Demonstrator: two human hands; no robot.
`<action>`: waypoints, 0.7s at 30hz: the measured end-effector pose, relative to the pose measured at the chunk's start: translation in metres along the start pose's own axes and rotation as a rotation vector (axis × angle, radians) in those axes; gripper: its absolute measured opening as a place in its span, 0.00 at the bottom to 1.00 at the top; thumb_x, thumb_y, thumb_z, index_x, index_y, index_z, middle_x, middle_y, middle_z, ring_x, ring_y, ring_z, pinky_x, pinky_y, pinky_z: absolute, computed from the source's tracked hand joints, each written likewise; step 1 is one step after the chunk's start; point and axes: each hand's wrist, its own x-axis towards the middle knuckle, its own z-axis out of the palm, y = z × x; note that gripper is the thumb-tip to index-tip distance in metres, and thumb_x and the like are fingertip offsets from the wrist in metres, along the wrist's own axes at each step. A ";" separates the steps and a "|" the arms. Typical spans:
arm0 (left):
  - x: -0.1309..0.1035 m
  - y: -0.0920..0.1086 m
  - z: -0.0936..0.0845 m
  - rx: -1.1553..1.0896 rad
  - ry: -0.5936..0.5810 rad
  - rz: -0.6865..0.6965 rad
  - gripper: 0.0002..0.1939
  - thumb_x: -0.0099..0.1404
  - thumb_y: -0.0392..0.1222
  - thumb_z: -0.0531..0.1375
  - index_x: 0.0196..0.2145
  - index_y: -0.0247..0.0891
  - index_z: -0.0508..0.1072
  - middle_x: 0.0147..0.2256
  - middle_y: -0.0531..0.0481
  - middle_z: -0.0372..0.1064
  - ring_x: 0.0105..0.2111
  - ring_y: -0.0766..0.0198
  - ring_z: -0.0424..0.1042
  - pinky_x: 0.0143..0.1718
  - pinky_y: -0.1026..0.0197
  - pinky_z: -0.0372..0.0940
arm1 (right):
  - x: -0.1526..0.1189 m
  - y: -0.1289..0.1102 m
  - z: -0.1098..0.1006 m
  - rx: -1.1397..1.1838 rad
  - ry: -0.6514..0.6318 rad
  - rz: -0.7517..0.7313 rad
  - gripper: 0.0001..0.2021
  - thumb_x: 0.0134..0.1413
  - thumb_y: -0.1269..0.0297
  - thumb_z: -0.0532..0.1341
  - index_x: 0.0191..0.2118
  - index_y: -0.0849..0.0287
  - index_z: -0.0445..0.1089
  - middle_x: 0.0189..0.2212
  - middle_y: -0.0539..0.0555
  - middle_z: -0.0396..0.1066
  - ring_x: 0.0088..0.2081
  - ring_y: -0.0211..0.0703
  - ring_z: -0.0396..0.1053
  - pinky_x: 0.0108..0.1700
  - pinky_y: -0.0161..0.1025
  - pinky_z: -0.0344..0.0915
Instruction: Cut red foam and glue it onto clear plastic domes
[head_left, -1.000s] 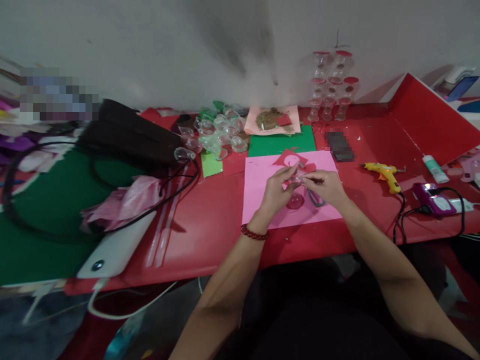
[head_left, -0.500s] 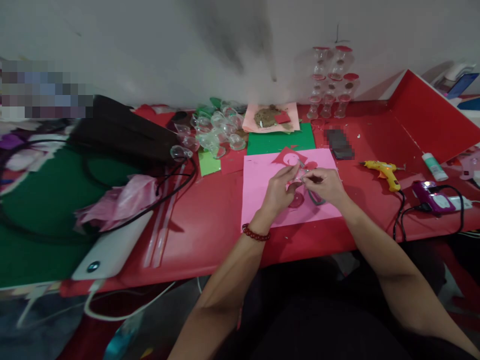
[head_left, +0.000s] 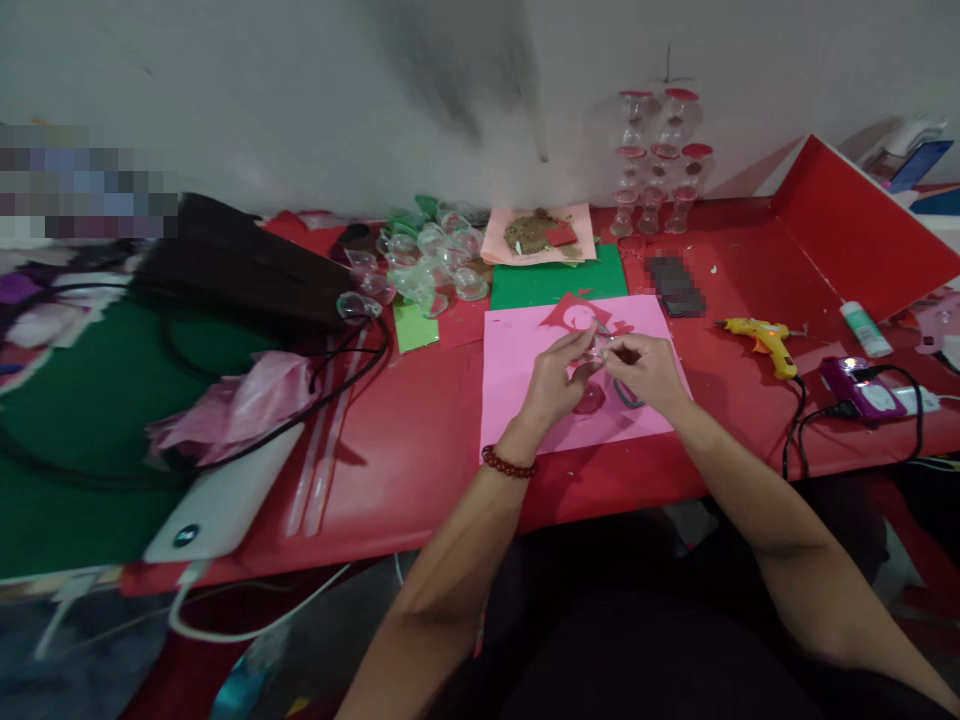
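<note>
Over a pink sheet (head_left: 510, 380) on the red table, my left hand (head_left: 559, 380) is closed on a small clear plastic cup (head_left: 598, 350). From the other side my right hand (head_left: 643, 366) pinches at the same cup's edge; anything between its fingertips is too small to name. Just beyond the fingers lies a red paper piece (head_left: 556, 314) with a round hole. A red disc (head_left: 590, 400) rests below my left hand. Scissors with a green handle (head_left: 627, 393) lie partly hidden under my right hand.
A yellow glue gun (head_left: 765, 340), a dark phone (head_left: 675, 285) and a glue bottle (head_left: 865, 329) are to the right. Clear cups (head_left: 435, 255) are piled at the back, near stacked cup columns (head_left: 660, 170). A black cable (head_left: 352, 385) crosses the left.
The view has shifted slightly. Both hands stay together at the cup, with only small finger movements.
</note>
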 end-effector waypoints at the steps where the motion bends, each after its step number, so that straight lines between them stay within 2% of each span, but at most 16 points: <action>1: 0.000 -0.001 0.000 -0.019 -0.003 -0.006 0.27 0.63 0.35 0.61 0.60 0.41 0.72 0.51 0.41 0.74 0.45 0.59 0.75 0.50 0.55 0.71 | 0.000 0.001 0.001 0.016 0.002 0.012 0.09 0.48 0.60 0.61 0.26 0.59 0.73 0.20 0.48 0.69 0.23 0.35 0.61 0.28 0.34 0.60; 9: 0.001 -0.002 -0.001 -0.111 -0.015 -0.041 0.27 0.63 0.40 0.63 0.60 0.42 0.73 0.51 0.42 0.75 0.43 0.60 0.76 0.49 0.56 0.71 | -0.001 0.003 0.005 0.085 0.035 0.072 0.08 0.47 0.59 0.62 0.27 0.58 0.74 0.20 0.48 0.70 0.22 0.35 0.61 0.27 0.34 0.61; 21: 0.002 0.003 -0.005 -0.142 -0.040 -0.090 0.25 0.62 0.42 0.65 0.57 0.42 0.75 0.52 0.42 0.75 0.51 0.56 0.74 0.56 0.52 0.68 | -0.001 0.003 0.008 0.164 0.032 0.151 0.10 0.52 0.57 0.63 0.29 0.58 0.74 0.18 0.47 0.70 0.19 0.35 0.66 0.24 0.34 0.63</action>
